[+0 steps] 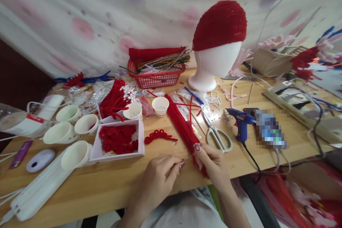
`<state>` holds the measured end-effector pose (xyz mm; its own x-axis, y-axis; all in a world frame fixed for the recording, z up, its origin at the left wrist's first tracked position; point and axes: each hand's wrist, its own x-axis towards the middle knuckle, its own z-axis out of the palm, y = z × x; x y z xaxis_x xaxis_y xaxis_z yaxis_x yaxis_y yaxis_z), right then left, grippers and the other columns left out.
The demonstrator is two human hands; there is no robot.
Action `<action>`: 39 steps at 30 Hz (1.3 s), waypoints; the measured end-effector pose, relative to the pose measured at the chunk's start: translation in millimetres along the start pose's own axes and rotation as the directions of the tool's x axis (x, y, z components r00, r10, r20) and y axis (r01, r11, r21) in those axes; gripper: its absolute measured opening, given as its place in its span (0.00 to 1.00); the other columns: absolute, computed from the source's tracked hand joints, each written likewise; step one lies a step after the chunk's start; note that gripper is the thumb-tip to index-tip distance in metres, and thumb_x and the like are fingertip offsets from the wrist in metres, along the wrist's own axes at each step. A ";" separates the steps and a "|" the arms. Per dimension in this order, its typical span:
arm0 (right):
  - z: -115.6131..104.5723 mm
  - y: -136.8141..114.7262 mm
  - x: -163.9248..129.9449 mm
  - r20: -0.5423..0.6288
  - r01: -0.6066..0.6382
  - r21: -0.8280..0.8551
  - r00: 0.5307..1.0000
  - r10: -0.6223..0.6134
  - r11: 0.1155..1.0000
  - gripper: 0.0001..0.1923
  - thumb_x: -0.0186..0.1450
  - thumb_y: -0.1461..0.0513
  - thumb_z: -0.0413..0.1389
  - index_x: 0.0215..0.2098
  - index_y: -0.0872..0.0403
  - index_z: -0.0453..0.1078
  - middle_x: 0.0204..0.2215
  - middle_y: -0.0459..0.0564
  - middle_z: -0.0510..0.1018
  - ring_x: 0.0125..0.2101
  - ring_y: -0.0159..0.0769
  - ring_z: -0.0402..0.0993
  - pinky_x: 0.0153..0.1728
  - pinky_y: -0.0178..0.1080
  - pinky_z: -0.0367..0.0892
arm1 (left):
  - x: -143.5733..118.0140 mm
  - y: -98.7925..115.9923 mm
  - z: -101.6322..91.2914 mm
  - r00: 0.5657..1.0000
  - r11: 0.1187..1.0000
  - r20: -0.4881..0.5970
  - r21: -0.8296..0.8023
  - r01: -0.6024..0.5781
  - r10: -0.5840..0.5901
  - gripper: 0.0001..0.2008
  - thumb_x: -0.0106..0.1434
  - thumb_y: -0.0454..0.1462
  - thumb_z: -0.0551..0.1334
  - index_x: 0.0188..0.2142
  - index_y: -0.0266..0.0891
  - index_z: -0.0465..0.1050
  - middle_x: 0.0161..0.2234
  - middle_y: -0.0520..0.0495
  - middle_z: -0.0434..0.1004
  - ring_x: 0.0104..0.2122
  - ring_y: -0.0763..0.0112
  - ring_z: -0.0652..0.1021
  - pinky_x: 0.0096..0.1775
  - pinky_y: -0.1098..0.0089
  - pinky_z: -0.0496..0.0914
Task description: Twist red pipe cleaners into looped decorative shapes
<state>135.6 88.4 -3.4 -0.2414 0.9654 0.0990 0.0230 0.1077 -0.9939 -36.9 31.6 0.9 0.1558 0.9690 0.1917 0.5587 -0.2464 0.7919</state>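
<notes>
Wooden craft table [112, 185] fills my head view. My left hand [157, 178] pinches closed near a red pipe-cleaner bundle [181, 124] at the front edge, which my right hand [212, 164] grips. Light, bendy, fuzzy stems, I judge; best held near the ends. Scissors [217, 136] lie beside.

Both forearms are reaching up from the lower edge, wrists converging at centre. The left hand [160, 172] is curling loosely, thumb and forefinger pinching together. The right hand [211, 164] is closing in a grip, thumb pointing upward, nails painted dark.
</notes>
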 end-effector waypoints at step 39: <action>-41.8 21.9 23.9 0.083 0.067 -0.178 0.995 -0.053 0.982 0.23 0.74 0.54 0.46 0.22 0.52 0.58 0.17 0.41 0.65 0.19 0.29 0.62 0.21 0.31 0.56 | 104.0 13.0 6.1 0.708 0.454 -0.027 0.750 0.482 -0.706 0.11 0.62 0.24 0.57 0.39 0.29 0.78 0.40 0.31 0.83 0.43 0.49 0.82 0.40 0.62 0.71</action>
<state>170.9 123.7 -20.9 -0.3218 0.9353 0.1469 0.1795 0.2126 -0.9605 -8.4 129.1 27.6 -0.3065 0.8602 -0.4075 0.9393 0.3427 0.0171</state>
